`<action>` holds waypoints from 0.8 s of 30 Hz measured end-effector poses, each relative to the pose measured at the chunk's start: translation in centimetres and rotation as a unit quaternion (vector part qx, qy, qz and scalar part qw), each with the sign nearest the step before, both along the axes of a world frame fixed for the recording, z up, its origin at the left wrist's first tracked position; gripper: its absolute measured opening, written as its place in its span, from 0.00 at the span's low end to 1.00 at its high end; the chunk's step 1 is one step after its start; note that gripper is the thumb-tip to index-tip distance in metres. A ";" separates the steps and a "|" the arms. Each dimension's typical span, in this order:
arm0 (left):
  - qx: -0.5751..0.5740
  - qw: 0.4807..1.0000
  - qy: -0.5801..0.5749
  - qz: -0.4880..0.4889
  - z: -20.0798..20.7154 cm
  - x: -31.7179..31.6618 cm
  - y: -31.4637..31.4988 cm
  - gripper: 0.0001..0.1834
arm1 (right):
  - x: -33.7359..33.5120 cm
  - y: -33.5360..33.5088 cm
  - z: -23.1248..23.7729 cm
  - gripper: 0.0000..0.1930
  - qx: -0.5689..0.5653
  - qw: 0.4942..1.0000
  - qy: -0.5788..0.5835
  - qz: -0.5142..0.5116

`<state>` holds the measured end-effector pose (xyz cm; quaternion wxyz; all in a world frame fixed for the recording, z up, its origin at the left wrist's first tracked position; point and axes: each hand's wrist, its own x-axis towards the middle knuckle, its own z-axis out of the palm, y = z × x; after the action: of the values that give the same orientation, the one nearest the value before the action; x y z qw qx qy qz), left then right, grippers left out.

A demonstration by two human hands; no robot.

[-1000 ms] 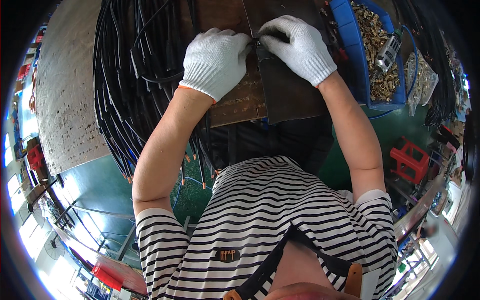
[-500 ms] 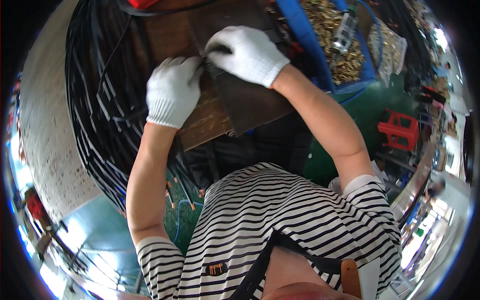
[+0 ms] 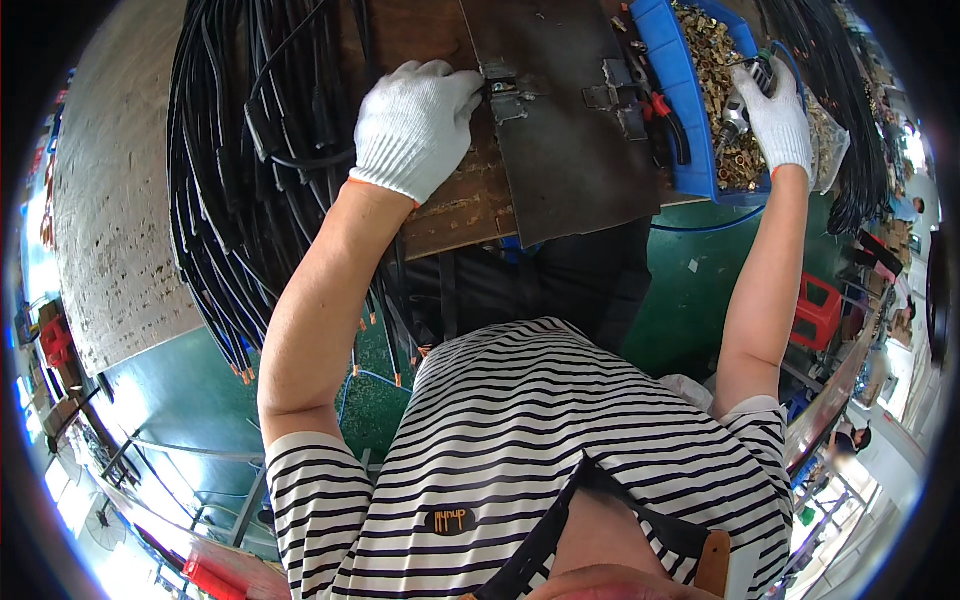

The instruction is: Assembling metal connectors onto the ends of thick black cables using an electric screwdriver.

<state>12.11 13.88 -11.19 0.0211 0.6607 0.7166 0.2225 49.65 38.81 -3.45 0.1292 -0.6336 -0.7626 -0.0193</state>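
Note:
My left hand, in a white knit glove, is closed at the left edge of a dark metal plate. Its fingertips are pinched beside a small metal fixture on that plate; what they hold is hidden. On the right, my gloved right hand wraps round a silver hand tool with a blue hose by it. That tool lies over brass-coloured terminals in a blue plastic bin.
Black cables with copper ends hang over the wooden bench at left. Red-handled pliers lie between plate and bin. A second metal fixture sits on the plate. A red stool stands on the green floor at right.
My right hand has gone from beside the left hand to the tool in the bin and closed on it. The left hand stays by the plate's left edge. The whole view has shifted.

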 end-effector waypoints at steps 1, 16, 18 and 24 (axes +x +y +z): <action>0.000 1.000 0.000 0.002 -0.1 -0.1 -0.1 0.13 | -0.5 -0.1 0.1 0.50 -0.024 1.000 -0.009 -0.003; -0.017 1.000 0.001 -0.009 -0.2 -0.4 -0.6 0.13 | -4.7 -2.7 2.4 0.20 -0.205 0.591 0.774 0.099; -0.005 1.000 0.001 -0.007 -0.3 -0.3 -0.6 0.13 | -7.6 -4.2 3.6 0.22 -0.144 0.537 0.815 0.162; -0.017 1.000 0.008 -0.009 -0.1 -0.2 -0.3 0.14 | -15.0 -7.4 5.1 0.10 -0.231 0.452 0.765 0.396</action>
<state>11.88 13.55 -11.28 0.0284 0.6687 0.7143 0.2044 34.61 31.41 1.65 0.5029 -0.0296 -0.5012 0.7035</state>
